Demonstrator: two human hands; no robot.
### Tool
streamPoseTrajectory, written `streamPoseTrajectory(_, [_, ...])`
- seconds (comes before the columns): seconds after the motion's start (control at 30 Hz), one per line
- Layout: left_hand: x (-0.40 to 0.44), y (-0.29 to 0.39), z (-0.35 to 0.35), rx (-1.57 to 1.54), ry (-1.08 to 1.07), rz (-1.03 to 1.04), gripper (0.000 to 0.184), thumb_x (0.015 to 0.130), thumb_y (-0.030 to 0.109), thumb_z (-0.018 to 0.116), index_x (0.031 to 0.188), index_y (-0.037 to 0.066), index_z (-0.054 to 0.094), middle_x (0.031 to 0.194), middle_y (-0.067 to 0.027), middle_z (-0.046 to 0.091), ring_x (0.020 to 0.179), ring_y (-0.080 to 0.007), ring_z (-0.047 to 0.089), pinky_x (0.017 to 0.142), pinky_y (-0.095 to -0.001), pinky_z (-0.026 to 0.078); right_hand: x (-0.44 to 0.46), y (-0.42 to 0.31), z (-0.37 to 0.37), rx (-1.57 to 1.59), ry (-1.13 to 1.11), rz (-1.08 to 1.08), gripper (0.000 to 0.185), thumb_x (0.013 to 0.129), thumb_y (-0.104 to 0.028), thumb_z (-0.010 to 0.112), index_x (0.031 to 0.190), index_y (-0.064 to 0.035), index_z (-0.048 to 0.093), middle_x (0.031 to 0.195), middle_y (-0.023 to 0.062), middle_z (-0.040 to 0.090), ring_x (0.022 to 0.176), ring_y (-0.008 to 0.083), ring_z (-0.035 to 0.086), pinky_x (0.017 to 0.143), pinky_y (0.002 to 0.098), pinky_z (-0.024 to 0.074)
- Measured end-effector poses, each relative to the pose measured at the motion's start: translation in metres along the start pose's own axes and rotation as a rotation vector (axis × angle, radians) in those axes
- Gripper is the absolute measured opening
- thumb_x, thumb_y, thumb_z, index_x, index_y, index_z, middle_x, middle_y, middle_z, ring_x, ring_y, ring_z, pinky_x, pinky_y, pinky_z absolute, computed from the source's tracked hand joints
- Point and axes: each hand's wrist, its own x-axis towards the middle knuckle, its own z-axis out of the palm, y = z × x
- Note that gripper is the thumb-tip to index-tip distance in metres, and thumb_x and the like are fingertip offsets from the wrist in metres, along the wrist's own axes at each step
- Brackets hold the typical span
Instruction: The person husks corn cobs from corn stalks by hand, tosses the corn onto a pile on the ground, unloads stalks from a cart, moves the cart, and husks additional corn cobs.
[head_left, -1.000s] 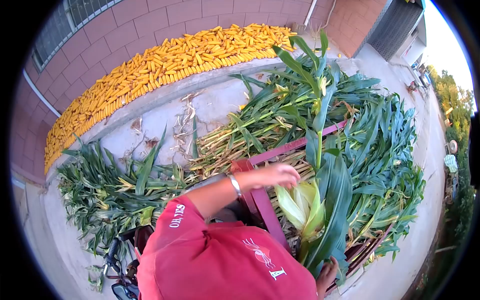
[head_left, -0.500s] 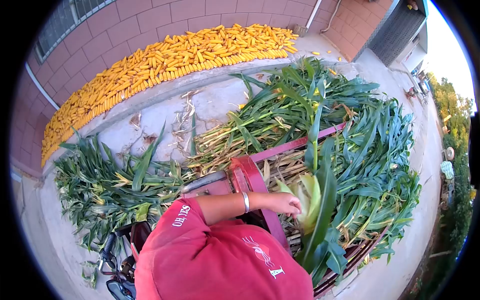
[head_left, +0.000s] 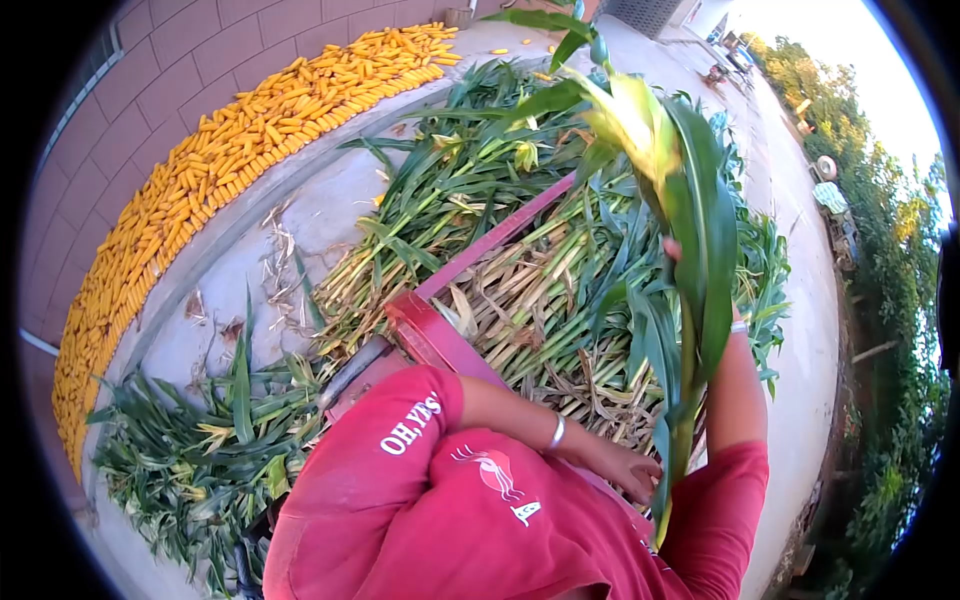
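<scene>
A tall corn stalk (head_left: 684,400) with broad green leaves stands upright close to my body. Near its top is an ear in pale, partly spread husk (head_left: 640,125). My right hand (head_left: 672,248) is mostly hidden behind the stalk; its fingertips show, closed around it below the ear. Low down, my left hand (head_left: 630,470) has its fingers curled against the lower stalk and leaves. Under and beyond both hands, cut corn stalks (head_left: 530,300) lie heaped in and around a red metal frame (head_left: 440,340).
Husked yellow cobs (head_left: 240,150) are piled along the brick wall (head_left: 180,60). More green stalks (head_left: 200,440) lie at the left, beside a dark handle (head_left: 352,372). Dry scraps (head_left: 283,255) litter the concrete. Bushes (head_left: 890,300) line the right side.
The stalk has been raised, bringing its ear from near the frame to high in view. My right hand has come up behind it. My left hand has moved from the husk to the lower stalk.
</scene>
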Motion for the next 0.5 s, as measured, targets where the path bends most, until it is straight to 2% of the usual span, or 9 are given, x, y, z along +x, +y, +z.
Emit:
streamPoseTrajectory(0.07, [0.026,-0.011,0.005,0.061,0.059,0.029,0.076,0.081,0.034,0.07,0.136,-0.004,0.034,0.126,-0.0187,0.054,0.114,-0.0264,0.054,0.093,-0.0314,0.044,0.027,0.0,0.005,0.136,0.017,-0.019,0.041,0.086,-0.019,0.067,0.121,-0.0027,0.055,0.112,0.0055,0.059,0.101,0.0163,0.052,0.09,0.0307,0.0407])
streamPoseTrajectory(0.1, [0.024,-0.012,0.009,0.1,0.211,0.071,0.07,0.08,0.034,0.07,0.13,-0.004,0.039,0.117,-0.0161,0.058,0.106,-0.0245,0.057,0.087,-0.0318,0.045,0.039,-0.002,0.008,0.294,0.049,-0.059,0.043,0.085,-0.022,0.069,0.121,-0.0032,0.055,0.112,0.0044,0.06,0.101,0.0158,0.051,0.09,0.0299,0.0402])
streamPoseTrajectory(0.13, [0.021,-0.012,0.013,0.144,0.364,0.105,0.064,0.079,0.034,0.07,0.125,-0.003,0.044,0.107,-0.0135,0.061,0.098,-0.0227,0.059,0.082,-0.0322,0.046,0.048,-0.001,0.007,0.285,0.052,-0.054,0.043,0.085,-0.022,0.069,0.121,-0.0032,0.055,0.112,0.0044,0.06,0.101,0.0158,0.051,0.09,0.0299,0.0402])
streamPoseTrajectory(0.27, [0.021,-0.006,0.018,-0.072,0.189,-0.031,0.055,0.082,0.032,0.067,0.121,-0.001,0.046,0.103,-0.0114,0.062,0.095,-0.0222,0.059,0.082,-0.0326,0.047,0.071,-0.008,-0.005,0.349,0.049,0.107,0.041,0.085,-0.021,0.069,0.119,-0.0027,0.056,0.109,0.004,0.06,0.097,0.0149,0.051,0.087,0.0296,0.0412])
streamPoseTrajectory(0.3, [0.024,-0.004,0.021,-0.099,0.278,0.042,0.049,0.083,0.026,0.064,0.12,0.0,0.045,0.098,-0.0101,0.061,0.09,-0.0202,0.06,0.078,-0.0319,0.049,0.071,-0.017,-0.01,0.323,0.066,0.175,0.04,0.085,-0.021,0.068,0.118,-0.0025,0.057,0.107,0.0043,0.06,0.096,0.0149,0.051,0.086,0.0292,0.0413])
streamPoseTrajectory(0.37, [0.03,-0.003,0.025,-0.155,0.459,0.184,0.038,0.085,0.015,0.058,0.118,0.003,0.043,0.087,-0.0075,0.06,0.079,-0.016,0.06,0.069,-0.0307,0.051,0.062,-0.025,-0.02,0.325,0.138,0.156,0.037,0.088,-0.026,0.064,0.117,-0.0021,0.057,0.104,0.0056,0.06,0.093,0.015,0.052,0.084,0.0297,0.0425])
streamPoseTrajectory(0.43, [0.047,-0.01,0.017,0.026,0.556,0.414,0.047,0.087,0.014,0.058,0.128,0.003,0.037,0.094,-0.0107,0.061,0.084,-0.019,0.063,0.07,-0.0316,0.053,0.051,-0.01,-0.046,0.595,-0.161,0.318,0.042,0.092,-0.036,0.057,0.116,-0.0018,0.058,0.103,0.0068,0.06,0.092,0.0157,0.053,0.082,0.0309,0.0441])
streamPoseTrajectory(0.47, [0.049,-0.004,0.007,0.004,0.584,0.351,0.04,0.087,0.012,0.055,0.123,0.003,0.039,0.091,-0.0093,0.06,0.078,-0.0174,0.062,0.065,-0.0303,0.053,0.033,-0.008,-0.059,0.484,-0.131,0.424,0.047,0.093,-0.04,0.054,0.119,-0.0013,0.057,0.107,0.0082,0.06,0.095,0.0167,0.055,0.083,0.031,0.0445])
streamPoseTrajectory(0.5, [0.043,0.017,-0.004,-0.02,0.609,0.287,0.034,0.087,0.011,0.053,0.118,0.004,0.041,0.088,-0.0079,0.058,0.073,-0.0158,0.062,0.06,-0.0291,0.053,-0.001,-0.011,-0.066,0.44,-0.097,0.443,0.052,0.093,-0.043,0.052,0.123,-0.0009,0.054,0.111,0.01,0.06,0.099,0.0179,0.055,0.085,0.0313,0.0445])
